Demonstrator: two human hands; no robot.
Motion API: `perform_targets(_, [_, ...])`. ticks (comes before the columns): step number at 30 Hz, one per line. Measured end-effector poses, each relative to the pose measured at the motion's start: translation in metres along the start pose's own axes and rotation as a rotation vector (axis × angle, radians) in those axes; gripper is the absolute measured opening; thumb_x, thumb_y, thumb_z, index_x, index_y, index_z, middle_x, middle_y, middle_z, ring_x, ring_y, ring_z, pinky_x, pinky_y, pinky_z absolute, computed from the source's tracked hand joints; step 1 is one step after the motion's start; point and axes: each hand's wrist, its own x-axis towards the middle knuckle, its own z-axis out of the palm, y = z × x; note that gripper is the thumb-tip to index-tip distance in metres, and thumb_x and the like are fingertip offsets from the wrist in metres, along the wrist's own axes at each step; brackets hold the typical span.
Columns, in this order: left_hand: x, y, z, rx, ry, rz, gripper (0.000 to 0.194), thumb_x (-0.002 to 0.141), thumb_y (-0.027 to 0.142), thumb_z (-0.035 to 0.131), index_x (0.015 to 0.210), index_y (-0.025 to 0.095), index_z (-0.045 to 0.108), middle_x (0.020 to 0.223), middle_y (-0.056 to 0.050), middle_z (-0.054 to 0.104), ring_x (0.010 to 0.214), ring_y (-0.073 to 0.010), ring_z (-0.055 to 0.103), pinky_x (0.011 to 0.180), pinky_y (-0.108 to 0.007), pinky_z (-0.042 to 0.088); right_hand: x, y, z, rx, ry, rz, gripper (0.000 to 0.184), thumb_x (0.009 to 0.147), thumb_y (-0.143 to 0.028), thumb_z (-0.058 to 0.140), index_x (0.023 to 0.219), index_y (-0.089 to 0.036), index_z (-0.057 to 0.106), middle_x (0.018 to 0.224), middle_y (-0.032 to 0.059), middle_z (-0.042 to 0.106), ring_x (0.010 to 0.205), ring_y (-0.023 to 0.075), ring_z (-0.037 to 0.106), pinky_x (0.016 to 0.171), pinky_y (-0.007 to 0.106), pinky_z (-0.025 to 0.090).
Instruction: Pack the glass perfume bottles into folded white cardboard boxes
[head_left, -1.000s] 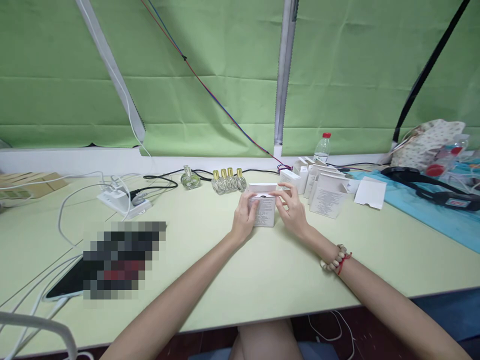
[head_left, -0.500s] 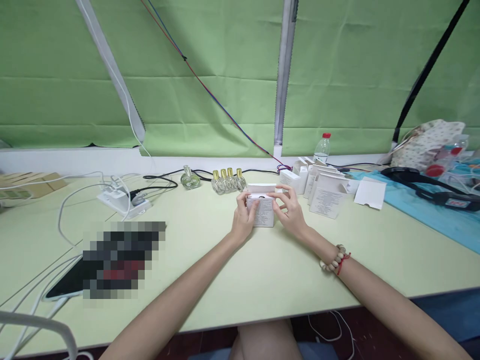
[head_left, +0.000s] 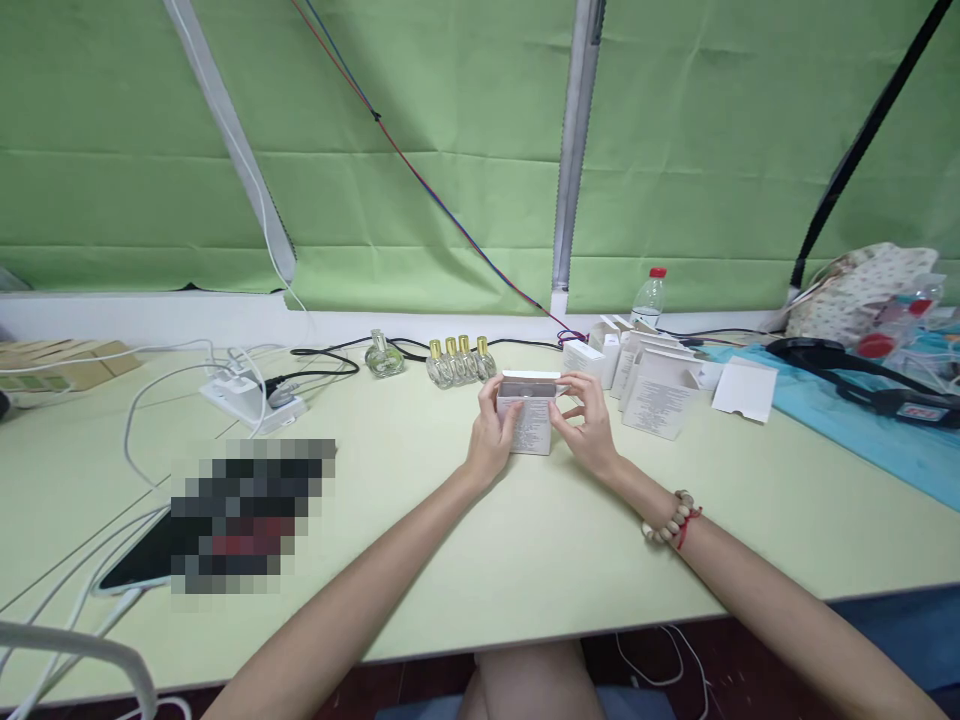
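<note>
A small white carton (head_left: pixel 531 432) with printed text on its front stands upright on the table, its top lid raised at the back. My left hand (head_left: pixel 489 440) grips the carton's left side, thumb on the front and fingers behind. At the upper right corner, my right hand (head_left: pixel 589 425) pinches the edge between thumb and fingers. Grey shows in the carton's opening; what lies inside I cannot make out. Just beyond my left hand stand several clear glass perfume bottles (head_left: pixel 463 367) with gold tops. A rounder perfume bottle (head_left: pixel 385 358) sits farther left.
Several white cartons (head_left: pixel 658 395) stand to the right, beside a flattened white card piece (head_left: pixel 744 388). Behind them is a red-capped water bottle (head_left: pixel 649 298). A black headset-like strap (head_left: pixel 862 385) lies on blue plastic. Left are a power strip (head_left: pixel 247 400), cables and a phone (head_left: pixel 139 560).
The carton's raised lid now appears tilted lower, and more of the grey opening shows. Both hands keep their hold with small finger shifts. The whole view has shifted slightly.
</note>
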Motion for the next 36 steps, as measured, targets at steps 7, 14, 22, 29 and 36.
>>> perform_targets(7, [0.0000, 0.0019, -0.0006, 0.045, 0.025, -0.003, 0.043, 0.088, 0.039, 0.042, 0.126, 0.023, 0.029, 0.132, -0.011, 0.042, 0.117, -0.0180, 0.048, 0.090, -0.033, 0.044, 0.0007, -0.0033, -0.0012, -0.047, 0.002, -0.008, 0.011, 0.080, -0.026, 0.055, 0.090, -0.023, 0.059, 0.111, 0.0057, 0.044, 0.091, 0.0156, 0.057, 0.057, 0.026, 0.058])
perform_targets(14, [-0.0004, 0.0022, -0.0004, 0.016, 0.101, -0.010, 0.037, 0.090, 0.040, 0.035, 0.123, 0.023, 0.032, 0.130, -0.012, 0.042, 0.113, -0.0168, 0.049, 0.085, -0.032, 0.046, 0.0021, -0.0042, -0.0006, -0.114, 0.020, -0.066, 0.009, 0.080, -0.025, 0.055, 0.087, -0.024, 0.060, 0.106, 0.0057, 0.044, 0.093, 0.0163, 0.056, 0.059, 0.027, 0.058])
perform_targets(22, [-0.0018, -0.0012, -0.0006, 0.042, 0.087, 0.037, 0.033, 0.091, 0.040, 0.032, 0.120, 0.023, 0.031, 0.115, -0.008, 0.052, 0.096, -0.0142, 0.056, 0.077, -0.028, 0.046, 0.0020, -0.0024, -0.0017, -0.135, 0.009, -0.106, 0.016, 0.077, -0.026, 0.057, 0.093, -0.025, 0.057, 0.103, 0.0046, 0.042, 0.089, 0.0148, 0.056, 0.060, 0.026, 0.058])
perform_targets(29, [-0.0013, -0.0021, -0.0013, 0.062, 0.083, 0.053, 0.031, 0.091, 0.038, 0.032, 0.119, 0.024, 0.031, 0.113, -0.008, 0.051, 0.090, -0.0131, 0.055, 0.075, -0.028, 0.047, 0.0007, -0.0028, -0.0017, -0.150, -0.025, -0.102, 0.013, 0.077, -0.027, 0.057, 0.089, -0.025, 0.060, 0.092, 0.0039, 0.042, 0.082, 0.0144, 0.054, 0.056, 0.025, 0.056])
perform_targets(36, [-0.0021, -0.0022, -0.0011, 0.057, 0.088, 0.072, 0.031, 0.092, 0.037, 0.032, 0.119, 0.023, 0.031, 0.115, -0.009, 0.050, 0.094, -0.0139, 0.055, 0.077, -0.028, 0.047, 0.0012, -0.0045, -0.0022, -0.121, -0.094, -0.163, 0.017, 0.076, -0.023, 0.056, 0.093, -0.023, 0.057, 0.103, 0.0061, 0.053, 0.085, 0.0150, 0.058, 0.053, 0.024, 0.054])
